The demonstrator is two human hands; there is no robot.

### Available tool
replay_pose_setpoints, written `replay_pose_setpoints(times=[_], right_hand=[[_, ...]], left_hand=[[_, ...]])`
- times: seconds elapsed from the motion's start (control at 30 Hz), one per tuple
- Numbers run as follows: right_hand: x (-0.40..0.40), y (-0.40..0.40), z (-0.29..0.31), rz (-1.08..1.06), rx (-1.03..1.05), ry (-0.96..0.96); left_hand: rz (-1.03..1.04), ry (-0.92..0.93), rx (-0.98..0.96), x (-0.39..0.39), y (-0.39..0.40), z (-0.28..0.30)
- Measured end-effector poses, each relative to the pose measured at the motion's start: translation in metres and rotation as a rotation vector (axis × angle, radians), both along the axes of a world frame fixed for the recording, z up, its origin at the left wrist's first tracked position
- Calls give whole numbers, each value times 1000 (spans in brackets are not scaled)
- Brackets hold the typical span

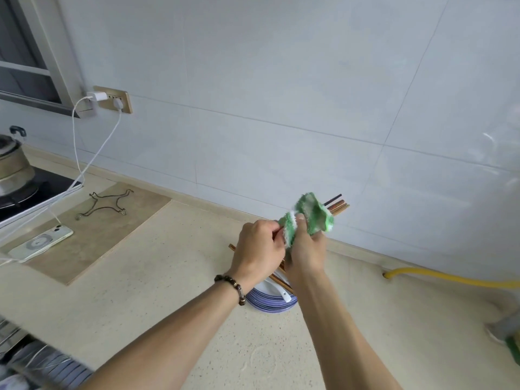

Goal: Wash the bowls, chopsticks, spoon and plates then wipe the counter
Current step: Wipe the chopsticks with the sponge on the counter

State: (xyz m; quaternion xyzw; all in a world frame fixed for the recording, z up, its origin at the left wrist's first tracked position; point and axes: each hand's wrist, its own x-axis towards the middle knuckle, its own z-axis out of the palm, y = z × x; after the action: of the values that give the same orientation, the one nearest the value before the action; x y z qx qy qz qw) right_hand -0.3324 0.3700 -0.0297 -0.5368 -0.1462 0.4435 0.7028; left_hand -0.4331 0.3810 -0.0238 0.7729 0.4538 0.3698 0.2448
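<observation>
Up above the surface (157,277), the right hand (305,250) is gripping a green cloth (312,215) wrapped around a bundle of chopsticks (336,205), whose tips are poking out past the cloth toward the wall. Just beside it, the left hand (260,246) is pinching the bundle's near end. Below both hands, striped plates (270,301) are sitting stacked, carrying a white spoon (282,292) and more chopsticks.

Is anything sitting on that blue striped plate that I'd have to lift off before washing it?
Yes: brown wooden chopsticks and a white spoon lie on the blue-striped plate, beneath both hands.
</observation>
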Motion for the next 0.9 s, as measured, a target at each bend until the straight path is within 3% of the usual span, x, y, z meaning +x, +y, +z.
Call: replay_pose_setpoints(times=[0.07, 0.2, 0.37, 0.53, 0.63, 0.7, 0.73, 0.8, 0.87, 0.9], right_hand=[[8, -7, 4, 42, 20, 42], [55, -4, 15, -169, 59, 172], [20, -27, 13, 48, 37, 96], [53, -24, 19, -72, 114, 178], [25, -33, 16, 118, 107, 92], [30, -39, 9, 169, 92, 22], [40, -42, 6, 199, 54, -108], [66, -51, 4, 386, -178, -677], [77, -62, 1, 591, -416, -1330], [78, -67, -1, 638, -462, -1569]], left_hand=[[-47, 10, 20, 1, 0, 2], [-121, 62, 53, 1, -13, 2], [-93, -40, 25, 15, -14, 5], [-126, -58, 82, 9, -23, 0], [-87, -146, 72, 14, -25, 1], [-230, -39, -44, 7, -22, -1], [-290, 97, -62, -2, -21, -2], [-241, 336, 79, -22, -13, -1], [-66, 387, 398, -34, -3, 5], [-42, 423, 567, -35, 1, 10]])
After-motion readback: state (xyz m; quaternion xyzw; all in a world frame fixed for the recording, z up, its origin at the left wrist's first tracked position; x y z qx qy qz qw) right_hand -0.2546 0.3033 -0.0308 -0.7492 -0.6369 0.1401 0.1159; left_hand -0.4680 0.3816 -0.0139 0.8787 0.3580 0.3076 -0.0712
